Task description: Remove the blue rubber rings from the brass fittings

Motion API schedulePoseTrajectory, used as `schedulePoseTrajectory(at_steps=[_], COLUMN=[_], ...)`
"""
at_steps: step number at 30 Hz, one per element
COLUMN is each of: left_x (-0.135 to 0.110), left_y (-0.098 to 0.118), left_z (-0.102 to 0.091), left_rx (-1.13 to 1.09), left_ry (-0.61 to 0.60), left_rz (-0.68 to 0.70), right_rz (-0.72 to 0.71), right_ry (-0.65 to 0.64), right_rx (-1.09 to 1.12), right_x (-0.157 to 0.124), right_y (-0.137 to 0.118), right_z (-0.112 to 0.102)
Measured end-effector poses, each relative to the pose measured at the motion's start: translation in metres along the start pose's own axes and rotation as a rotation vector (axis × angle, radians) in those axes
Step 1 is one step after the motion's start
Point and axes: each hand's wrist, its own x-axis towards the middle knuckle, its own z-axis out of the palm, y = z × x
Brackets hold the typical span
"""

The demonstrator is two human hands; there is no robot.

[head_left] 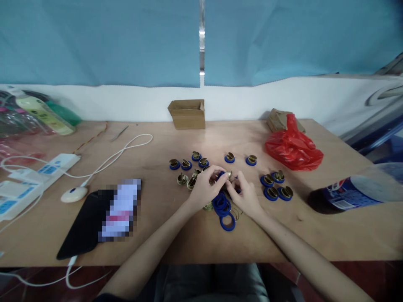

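In the middle of the table, my left hand (206, 186) and my right hand (247, 195) meet with fingers pinched round a small brass-coloured metal fitting (229, 175). Blue shows beside my left fingertips, but my fingers hide much of the piece. Just below lie several loose blue rings (228, 222), with thin wire-like loops (238, 214) next to them. Bare metal fittings (182, 179) sit by my left hand, some partly covered by it. Fittings seated in blue rings stand in groups behind my left hand (174, 164) and to the right of my right hand (271, 193).
A cardboard box (189, 119) stands against the wall. On the right are a red plastic bag (294, 149) and a cola bottle (349, 195) lying on its side. To the left are two phones (85, 224), a white cable (110, 161) and a power strip (63, 161).
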Motion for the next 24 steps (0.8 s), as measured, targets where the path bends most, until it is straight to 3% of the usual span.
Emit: schedulePoseTrajectory(at_steps=[24], left_x=[0.0002], left_y=[0.0001], left_z=[-0.0005], left_rx=[0.022], left_ry=[-0.033], left_rz=[0.006], right_rz=[0.026], right_ry=[-0.027], right_rx=[0.012], right_x=[0.0004], right_y=[0.0012], right_z=[0.0009])
